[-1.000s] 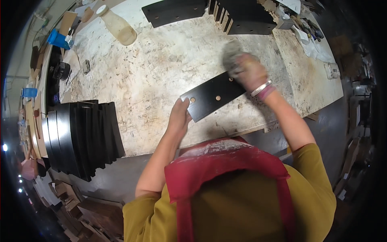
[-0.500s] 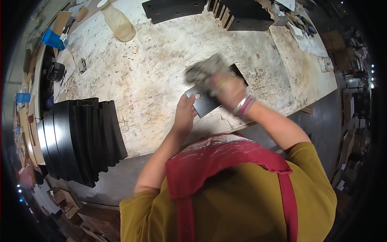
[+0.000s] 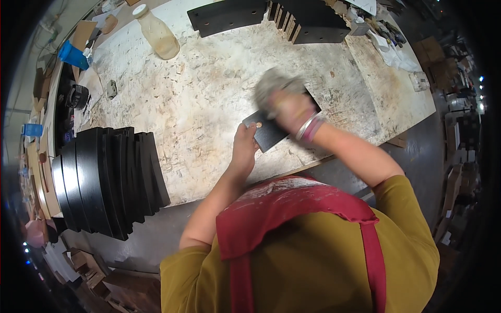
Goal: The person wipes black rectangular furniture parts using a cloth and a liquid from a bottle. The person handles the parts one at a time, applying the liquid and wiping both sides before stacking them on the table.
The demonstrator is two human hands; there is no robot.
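Observation:
A black rectangular board (image 3: 269, 136) lies aslant near the front of the worktable, with a round hole close to its left end. My left hand (image 3: 244, 146) grips that end, thumb on top and fingers at the edge. Over the board's middle, my right hand (image 3: 293, 110) is closed on a bunched greyish rag (image 3: 276, 88). Motion blurs both the rag and the right fingers. The rag and right hand cover much of the board's far part; its dark right end shows beyond them.
Curved black boards (image 3: 107, 180) stand packed together at the table's left front. More black boards (image 3: 229, 16) sit along the far side. A cloudy bottle (image 3: 160, 36) and a blue cup (image 3: 73, 55) are at the far left. The stained white worktable (image 3: 203, 94) ends near my apron.
My right hand and the rag have shifted slightly over the board, the rag toward the right. My left hand keeps its hold. The whole view has shifted a little.

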